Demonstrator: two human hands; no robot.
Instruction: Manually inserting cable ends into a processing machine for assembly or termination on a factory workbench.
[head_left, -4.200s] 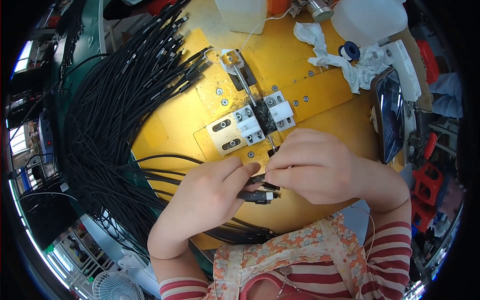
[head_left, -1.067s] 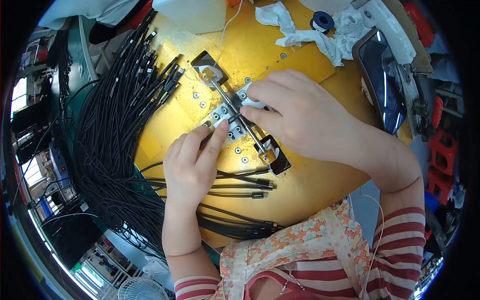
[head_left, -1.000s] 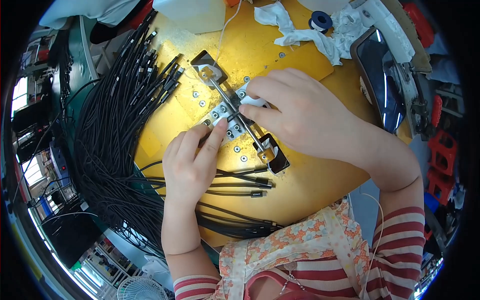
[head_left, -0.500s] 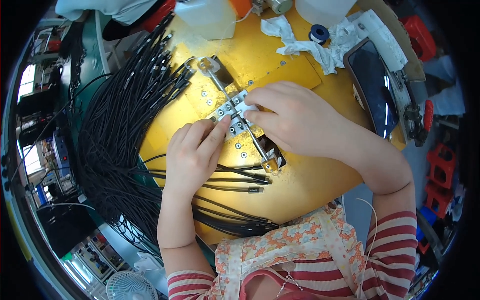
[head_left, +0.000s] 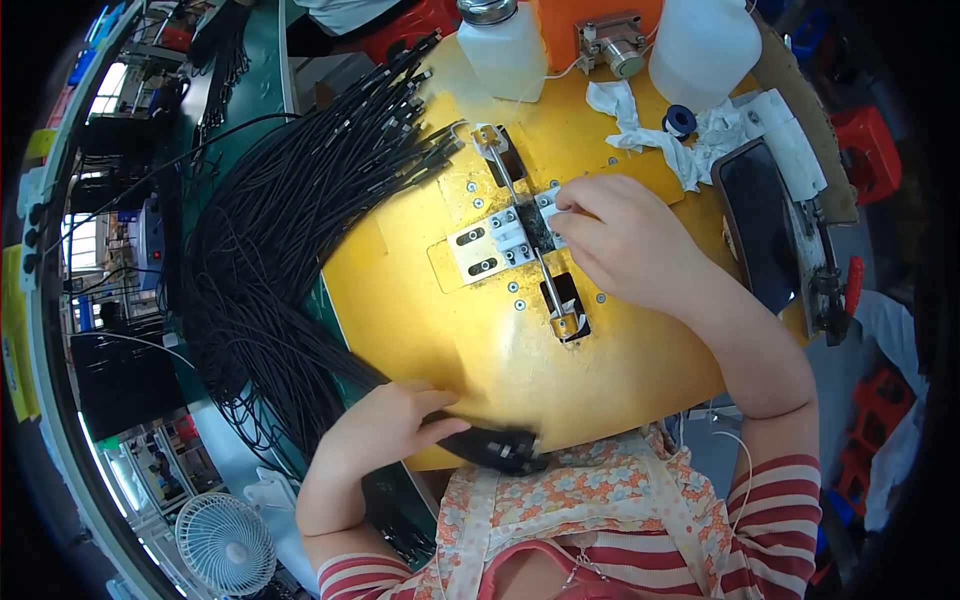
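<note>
My right hand (head_left: 625, 240) has its fingers curled at the right-hand sliding metal block (head_left: 548, 207) of a small clamping fixture, gripping its edge. The fixture's left plate (head_left: 487, 247) is bolted down, and a dark gap lies between the two halves. A thin steel rod (head_left: 545, 270) crosses over that gap. My left hand (head_left: 395, 425) is over a bundle of black cables (head_left: 500, 448) at the table's near edge, thumb and forefinger apart. The bundle's connector ends are blurred. My other left fingers are partly hidden.
A thick mass of black cables (head_left: 260, 250) hangs along the left of the yellow table (head_left: 640, 350). Across the back stand a white bottle (head_left: 503, 55) and a white container (head_left: 705, 45). Crumpled tissue (head_left: 715, 135), a dark spool (head_left: 680, 121) and a phone (head_left: 757, 215) lie at the right.
My left hand has left the fixture and come down toward me, and the loose cables are now gathered into the near bundle. My right hand's block has slid right, opening a gap.
</note>
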